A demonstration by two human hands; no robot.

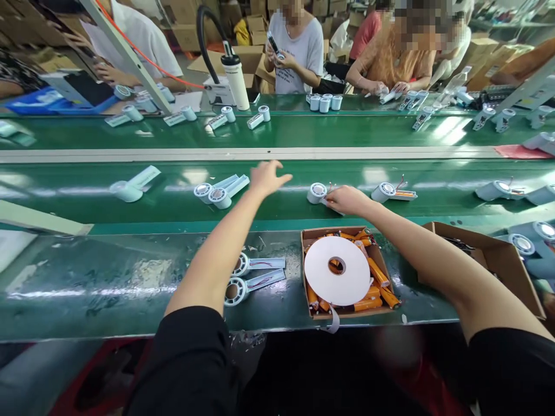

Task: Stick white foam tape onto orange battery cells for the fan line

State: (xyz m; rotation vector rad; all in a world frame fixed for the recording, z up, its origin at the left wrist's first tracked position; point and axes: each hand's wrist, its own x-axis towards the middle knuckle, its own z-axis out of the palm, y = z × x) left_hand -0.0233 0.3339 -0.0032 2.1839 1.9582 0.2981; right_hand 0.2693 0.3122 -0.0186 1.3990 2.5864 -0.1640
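Note:
Over the green conveyor belt (286,208), my left hand (267,178) reaches out with its thumb and fingers apart, holding nothing. To its left lie two light blue fan housings (219,196) side by side. My right hand (348,199) is closed on the handle end of another light blue fan housing (317,192); its round head points left, and a short wire shows beside my fingers. Right of that hand lies a fan housing with an orange battery (404,195) in its handle. Two open fan housings (264,281) with red wires lie below my left forearm.
A cardboard box (306,289) of orange batteries (377,274) with a white tape roll (316,271) on top stands at the bench edge. Another cardboard box (507,260) is under my right forearm. Beyond the divider (269,154), people work along a second belt (295,133).

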